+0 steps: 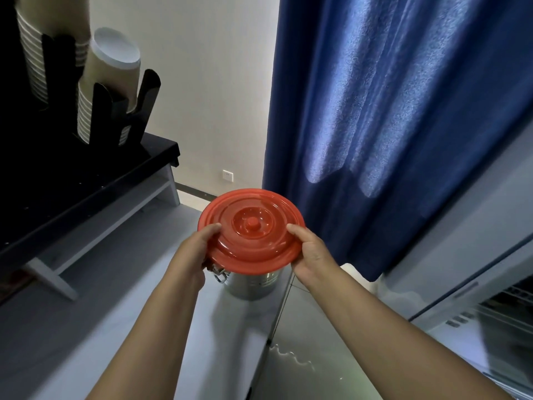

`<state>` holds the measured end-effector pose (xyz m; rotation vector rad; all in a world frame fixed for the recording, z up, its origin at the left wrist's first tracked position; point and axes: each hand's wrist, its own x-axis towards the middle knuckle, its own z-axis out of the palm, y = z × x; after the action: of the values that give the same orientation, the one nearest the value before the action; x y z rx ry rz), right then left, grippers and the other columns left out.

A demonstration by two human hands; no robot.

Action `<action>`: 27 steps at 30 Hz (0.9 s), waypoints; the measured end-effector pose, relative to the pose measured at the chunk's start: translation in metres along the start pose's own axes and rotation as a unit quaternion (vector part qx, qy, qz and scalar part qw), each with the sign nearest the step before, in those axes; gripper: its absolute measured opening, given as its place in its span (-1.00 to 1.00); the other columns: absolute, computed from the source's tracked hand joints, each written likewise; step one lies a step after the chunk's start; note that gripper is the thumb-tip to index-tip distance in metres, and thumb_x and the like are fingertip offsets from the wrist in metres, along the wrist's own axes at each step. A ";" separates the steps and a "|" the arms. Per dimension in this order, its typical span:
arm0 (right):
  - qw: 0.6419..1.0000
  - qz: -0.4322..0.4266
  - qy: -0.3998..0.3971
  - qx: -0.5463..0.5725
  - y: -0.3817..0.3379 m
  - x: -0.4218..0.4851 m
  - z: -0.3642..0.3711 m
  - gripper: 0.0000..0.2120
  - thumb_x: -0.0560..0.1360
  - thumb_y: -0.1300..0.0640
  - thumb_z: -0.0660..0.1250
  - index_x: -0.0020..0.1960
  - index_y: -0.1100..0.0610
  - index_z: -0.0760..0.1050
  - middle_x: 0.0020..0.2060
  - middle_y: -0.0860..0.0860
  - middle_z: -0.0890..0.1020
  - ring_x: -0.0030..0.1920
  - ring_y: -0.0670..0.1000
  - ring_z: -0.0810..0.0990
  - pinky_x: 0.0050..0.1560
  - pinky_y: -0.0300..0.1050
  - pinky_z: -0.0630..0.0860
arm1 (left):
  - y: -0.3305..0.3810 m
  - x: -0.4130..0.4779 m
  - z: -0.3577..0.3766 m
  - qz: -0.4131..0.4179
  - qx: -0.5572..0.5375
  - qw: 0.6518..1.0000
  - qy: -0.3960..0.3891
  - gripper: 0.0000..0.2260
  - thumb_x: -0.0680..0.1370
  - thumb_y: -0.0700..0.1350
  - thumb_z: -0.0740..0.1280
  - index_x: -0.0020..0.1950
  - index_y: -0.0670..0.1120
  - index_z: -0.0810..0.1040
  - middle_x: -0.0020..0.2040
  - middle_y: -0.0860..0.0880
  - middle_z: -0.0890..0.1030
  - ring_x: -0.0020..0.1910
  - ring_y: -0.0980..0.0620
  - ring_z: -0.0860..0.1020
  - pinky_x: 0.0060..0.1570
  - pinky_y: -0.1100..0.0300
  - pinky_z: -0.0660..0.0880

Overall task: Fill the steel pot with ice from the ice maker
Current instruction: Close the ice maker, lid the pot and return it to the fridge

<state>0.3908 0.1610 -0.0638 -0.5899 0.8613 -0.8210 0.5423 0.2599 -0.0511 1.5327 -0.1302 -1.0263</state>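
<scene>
A round red lid with a small knob in its middle covers the top of the steel pot, which stands on the pale floor. My left hand grips the lid's left edge, thumb on top. My right hand grips the right edge the same way. A metal clasp shows on the pot's left side under the lid. The pot's inside is hidden. The ice maker, a grey machine, stands at the right with a dark opening low down.
A blue curtain hangs right behind the pot. At the left a black-topped counter on white legs holds stacked paper cups in a black rack. A wall socket sits low on the far wall.
</scene>
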 end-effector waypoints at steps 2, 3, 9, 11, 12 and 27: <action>1.000 0.006 0.006 0.001 0.000 0.004 0.000 -0.74 0.48 0.29 0.30 0.16 0.25 0.54 -0.11 0.13 0.64 -0.13 0.04 0.62 0.02 -0.11 0.56 | 0.001 0.001 0.000 0.000 0.001 1.000 0.001 -0.85 0.50 -0.04 0.34 -0.14 -0.12 0.49 -0.33 -0.12 0.51 -0.38 -0.05 0.47 -0.36 0.16 0.36; 1.000 0.009 0.009 0.001 -0.001 0.006 0.000 -0.77 0.48 0.27 0.31 0.13 0.25 0.56 -0.11 0.13 0.64 -0.12 0.04 0.62 0.03 -0.10 0.55 | 0.001 0.001 0.001 -0.001 0.002 1.000 0.001 -0.85 0.50 -0.04 0.34 -0.13 -0.12 0.49 -0.33 -0.12 0.52 -0.38 -0.05 0.47 -0.36 0.16 0.37; 1.000 0.018 0.014 0.016 -0.003 0.011 -0.008 -0.86 0.50 0.18 0.31 -0.03 0.19 0.61 -0.18 0.09 0.65 -0.10 0.04 0.61 0.16 -0.04 0.51 | 0.003 0.001 0.001 0.021 -0.015 0.999 0.025 -0.88 0.50 -0.05 0.34 -0.14 -0.08 0.51 -0.31 -0.07 0.51 -0.35 -0.02 0.47 -0.34 0.18 0.38; 1.000 0.007 0.017 0.005 -0.005 0.010 -0.014 -0.89 0.50 0.16 0.31 -0.16 0.15 0.58 -0.27 0.04 0.60 -0.21 -0.01 0.56 0.03 -0.10 0.50 | 0.008 -0.002 0.002 0.053 -0.019 0.998 0.042 -0.89 0.51 -0.07 0.33 -0.09 -0.11 0.52 -0.27 -0.07 0.52 -0.28 -0.03 0.48 -0.29 0.18 0.37; 1.000 0.002 0.019 -0.003 -0.008 0.010 -0.017 -0.88 0.50 0.16 0.30 -0.19 0.13 0.55 -0.28 0.03 0.59 -0.23 -0.03 0.54 0.00 -0.12 0.48 | 0.011 -0.003 0.003 0.077 -0.021 0.996 0.050 -0.87 0.52 -0.09 0.32 -0.02 -0.14 0.53 -0.24 -0.07 0.54 -0.23 -0.04 0.50 -0.27 0.18 0.38; 0.997 -0.005 0.010 -0.074 -0.061 -0.011 -0.083 -0.81 0.58 0.16 0.23 0.17 0.09 0.51 0.18 0.05 0.57 0.24 0.04 0.50 0.28 0.03 0.39 | 0.022 -0.018 0.076 0.320 0.574 0.743 0.129 -0.54 0.48 0.20 0.27 0.36 0.13 0.43 0.45 0.00 0.37 0.53 -0.15 0.03 0.44 -0.19 -0.05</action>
<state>0.2939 0.1254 -0.0587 -0.7173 0.9441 -0.7767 0.4918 0.2084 -0.0136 2.4283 -1.1915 -0.0531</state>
